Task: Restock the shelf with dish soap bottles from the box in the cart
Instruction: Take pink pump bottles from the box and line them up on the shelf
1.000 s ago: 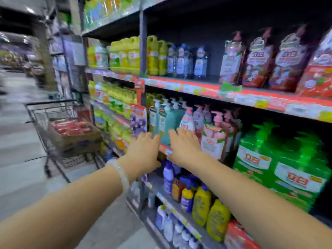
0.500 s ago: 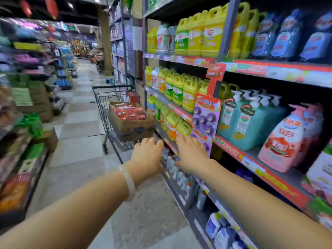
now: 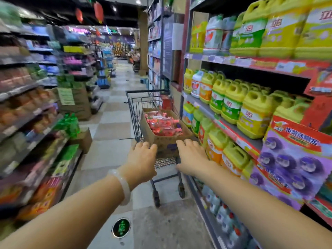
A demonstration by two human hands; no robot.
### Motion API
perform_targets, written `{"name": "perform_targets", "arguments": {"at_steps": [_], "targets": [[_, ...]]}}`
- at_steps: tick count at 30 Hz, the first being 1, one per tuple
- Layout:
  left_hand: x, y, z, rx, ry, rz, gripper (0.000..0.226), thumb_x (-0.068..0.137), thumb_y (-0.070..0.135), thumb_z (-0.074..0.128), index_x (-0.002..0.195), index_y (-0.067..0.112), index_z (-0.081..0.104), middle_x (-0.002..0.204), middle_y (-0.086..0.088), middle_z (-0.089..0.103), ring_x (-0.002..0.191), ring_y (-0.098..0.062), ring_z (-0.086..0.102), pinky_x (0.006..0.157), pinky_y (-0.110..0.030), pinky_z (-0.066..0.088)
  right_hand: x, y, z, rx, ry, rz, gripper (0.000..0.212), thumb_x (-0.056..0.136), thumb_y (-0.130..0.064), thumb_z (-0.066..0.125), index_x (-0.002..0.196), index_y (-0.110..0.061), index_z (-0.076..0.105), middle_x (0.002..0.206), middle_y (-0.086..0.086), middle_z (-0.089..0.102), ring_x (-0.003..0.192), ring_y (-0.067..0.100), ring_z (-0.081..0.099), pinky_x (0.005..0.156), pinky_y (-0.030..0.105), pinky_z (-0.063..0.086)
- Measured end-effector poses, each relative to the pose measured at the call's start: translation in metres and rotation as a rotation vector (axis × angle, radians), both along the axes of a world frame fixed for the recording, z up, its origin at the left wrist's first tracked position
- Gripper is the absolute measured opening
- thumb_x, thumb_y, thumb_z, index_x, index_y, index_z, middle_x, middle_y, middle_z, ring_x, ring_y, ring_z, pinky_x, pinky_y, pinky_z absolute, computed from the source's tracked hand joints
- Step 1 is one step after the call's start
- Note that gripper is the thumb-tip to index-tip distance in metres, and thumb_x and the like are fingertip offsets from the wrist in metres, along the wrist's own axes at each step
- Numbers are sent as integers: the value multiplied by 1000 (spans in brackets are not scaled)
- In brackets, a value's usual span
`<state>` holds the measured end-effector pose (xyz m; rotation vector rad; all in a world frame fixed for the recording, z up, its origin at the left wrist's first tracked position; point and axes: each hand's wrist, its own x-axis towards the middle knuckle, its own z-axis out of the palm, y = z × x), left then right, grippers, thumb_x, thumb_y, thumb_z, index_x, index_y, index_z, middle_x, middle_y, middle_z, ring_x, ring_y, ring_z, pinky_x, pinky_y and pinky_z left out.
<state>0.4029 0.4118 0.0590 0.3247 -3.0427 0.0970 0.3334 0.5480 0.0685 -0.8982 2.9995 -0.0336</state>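
Observation:
A wire shopping cart (image 3: 136,103) stands in the aisle ahead, close against the right-hand shelving. In it sits a brown cardboard box (image 3: 152,135) filled with red-packaged soap refills (image 3: 162,123). Both my arms stretch forward toward the box's near end. My left hand (image 3: 142,159), with a pale bracelet on the wrist, has its fingers extended in front of the box's near left corner. My right hand (image 3: 193,157) is likewise spread in front of the near right corner. Neither hand holds anything; contact with the box cannot be told.
Shelves on the right (image 3: 228,126) carry yellow and green dish soap jugs (image 3: 231,103), with a purple and red hanging display (image 3: 294,159) nearer me. Shelving (image 3: 27,123) and a cardboard box (image 3: 83,141) line the left side. The tiled aisle runs far ahead.
My view has swung left from the shelf to the aisle, and the cart now lies straight ahead. Both empty hands have travelled from the shelf front toward the box.

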Motion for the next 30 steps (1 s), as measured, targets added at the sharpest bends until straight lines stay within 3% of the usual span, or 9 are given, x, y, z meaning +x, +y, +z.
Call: {"name": "perform_targets", "arguments": {"at_steps": [7, 15, 19, 25, 30], "targets": [[-108, -99, -24, 32, -20, -6, 65, 80, 41, 68, 131, 16, 37, 132, -8, 45, 125, -28, 41, 100, -37, 38, -110, -106, -28, 2, -28, 39, 68, 83, -36, 66, 137, -14, 31, 138, 12, 37, 129, 34, 35, 103, 43, 33], [-265, -220, -24, 73, -24, -103, 67, 77, 45, 69, 131, 18, 39, 129, -7, 48, 120, -26, 46, 97, -39, 44, -261, -216, -34, -14, -56, -78, 75, 80, -39, 68, 139, -14, 29, 139, 12, 37, 130, 35, 35, 103, 45, 36], [-335, -259, -33, 85, -72, -139, 61, 79, 39, 68, 128, 17, 40, 127, -7, 48, 119, -26, 44, 97, -40, 43, -318, -242, -45, -5, -98, -143, 73, 80, -42, 68, 137, -14, 31, 138, 13, 38, 129, 35, 36, 104, 47, 35], [-436, -294, -60, 74, -140, -218, 69, 78, 39, 67, 135, 16, 35, 131, -7, 44, 124, -28, 40, 99, -42, 40, -404, -261, -74, -17, -188, -256, 77, 80, -43, 68, 140, -13, 29, 143, 13, 35, 130, 35, 36, 104, 43, 34], [-519, -322, -87, 107, -183, -260, 77, 78, 51, 66, 139, 18, 33, 135, -6, 44, 126, -27, 40, 102, -43, 41, -483, -280, -106, -52, -246, -323, 78, 83, -43, 64, 144, -14, 25, 146, 13, 32, 132, 35, 34, 105, 48, 37]]}}
